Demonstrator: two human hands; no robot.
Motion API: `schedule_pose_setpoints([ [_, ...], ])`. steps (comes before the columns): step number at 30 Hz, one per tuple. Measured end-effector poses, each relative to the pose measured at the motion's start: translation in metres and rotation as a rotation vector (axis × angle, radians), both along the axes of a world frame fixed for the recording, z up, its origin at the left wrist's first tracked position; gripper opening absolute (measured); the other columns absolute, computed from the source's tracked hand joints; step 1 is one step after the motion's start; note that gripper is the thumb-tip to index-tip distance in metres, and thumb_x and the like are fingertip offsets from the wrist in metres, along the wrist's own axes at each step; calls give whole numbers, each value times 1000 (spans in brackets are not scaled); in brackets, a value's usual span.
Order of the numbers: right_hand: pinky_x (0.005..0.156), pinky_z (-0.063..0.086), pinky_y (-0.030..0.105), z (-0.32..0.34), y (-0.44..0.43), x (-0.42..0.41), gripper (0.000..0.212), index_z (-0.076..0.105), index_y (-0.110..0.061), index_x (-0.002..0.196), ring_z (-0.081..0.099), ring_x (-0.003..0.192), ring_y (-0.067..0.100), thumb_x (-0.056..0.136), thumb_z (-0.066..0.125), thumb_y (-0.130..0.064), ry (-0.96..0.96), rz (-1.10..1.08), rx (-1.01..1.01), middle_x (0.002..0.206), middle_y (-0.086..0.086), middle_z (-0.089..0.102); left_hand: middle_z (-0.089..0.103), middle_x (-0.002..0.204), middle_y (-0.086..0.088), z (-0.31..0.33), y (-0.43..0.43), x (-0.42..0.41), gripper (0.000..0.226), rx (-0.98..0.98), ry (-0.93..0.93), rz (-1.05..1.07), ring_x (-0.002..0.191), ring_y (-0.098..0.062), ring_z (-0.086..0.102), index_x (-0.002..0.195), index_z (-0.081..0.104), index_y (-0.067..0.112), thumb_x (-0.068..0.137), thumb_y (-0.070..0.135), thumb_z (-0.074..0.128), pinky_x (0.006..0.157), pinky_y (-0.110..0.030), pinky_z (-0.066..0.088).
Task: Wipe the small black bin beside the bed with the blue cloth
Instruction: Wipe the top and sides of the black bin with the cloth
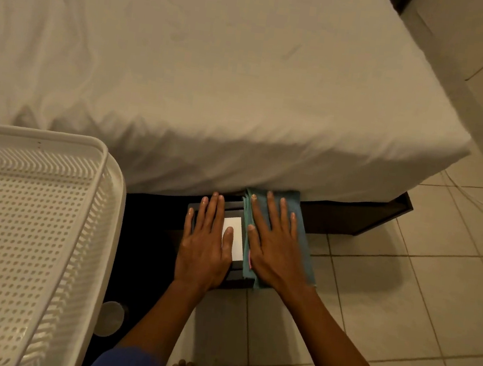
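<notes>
Bin [231,268], small, black and box-shaped, sits on the tiled floor [401,309] right against the side of the bed [217,73], its far edge tucked under the hanging white sheet, with both hands resting on top of it. From the grip outward: the right hand [275,247] lies flat, fingers spread and straight, palm pressing the folded blue cloth [303,242] onto the right part of the bin's top; it is not clenched around the cloth, only pinning it down. The left hand [203,245] is likewise open and flat, fingers together and pointing toward the bed, its thumb lying over a white rectangular label [234,236] on the lid, holding nothing but steadying the bin. Both forearms reach forward and down from blue sleeves [126,363], and bare toes show at the bottom edge. A white perforated plastic basket [30,233] fills the lower left, and a round, dim object I cannot identify lies on the dark floor beneath it. Likely risks: since the cloth is only pressed and not gripped, a quick stroke could make it bunch or slide off the right edge; a hard push could shove the light bin further under the bed; the cloth's far end touches the sheet and could drag against it; the sides may go unwiped
</notes>
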State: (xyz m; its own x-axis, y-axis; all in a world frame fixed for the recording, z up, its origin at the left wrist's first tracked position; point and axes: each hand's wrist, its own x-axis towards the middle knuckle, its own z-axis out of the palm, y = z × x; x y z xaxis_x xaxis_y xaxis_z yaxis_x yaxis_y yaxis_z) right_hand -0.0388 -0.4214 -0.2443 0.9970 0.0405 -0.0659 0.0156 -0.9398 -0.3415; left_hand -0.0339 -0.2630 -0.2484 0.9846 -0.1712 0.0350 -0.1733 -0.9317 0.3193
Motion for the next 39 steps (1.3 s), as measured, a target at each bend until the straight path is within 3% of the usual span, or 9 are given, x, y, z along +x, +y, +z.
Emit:
schedule_pose_setpoints([
  [5,121,-7,45,4,0,-34,60,-6,-35,154,-22,148,16,100,12,-51,10,32,38,163,-3,-16,3,164,-3,-3,-1,-1,62,8,-16,-3,151,-15,-2,155,5,13,101,40,18,121,-38,-2],
  [10,121,-7,47,1,-3,1,64,-9,-37,154,-20,148,19,97,11,-60,-1,33,-14,163,-1,-16,-2,164,-2,-3,1,0,63,15,1,-28,151,-15,-8,155,0,14,101,42,17,121,-38,-4],
  [22,120,-10,45,0,2,-18,62,-10,-35,154,-24,147,15,99,10,-54,6,1,23,162,-4,-20,6,164,-4,-4,2,2,63,17,-22,-33,151,-17,0,155,7,13,100,42,17,121,-42,3],
  [26,121,-7,44,1,-4,6,61,-8,-36,154,-20,148,16,99,11,-56,-17,-26,17,163,-3,-15,3,164,-2,-5,2,4,62,9,-19,-31,151,-15,-4,155,4,15,101,43,17,121,-40,-1],
  [34,120,-11,42,-2,5,-25,60,-12,-34,154,-23,147,15,102,16,-48,-7,-49,13,163,-3,-18,5,164,-3,-4,1,4,62,17,-16,-21,151,-16,-1,155,6,13,101,40,21,121,-39,-1],
  [39,121,-6,44,0,2,10,58,-3,-34,155,-16,149,16,102,18,-47,-55,-48,46,164,-2,-10,1,164,-2,-4,2,4,63,14,-19,-44,151,-16,-6,155,3,13,101,41,20,121,-39,-4],
])
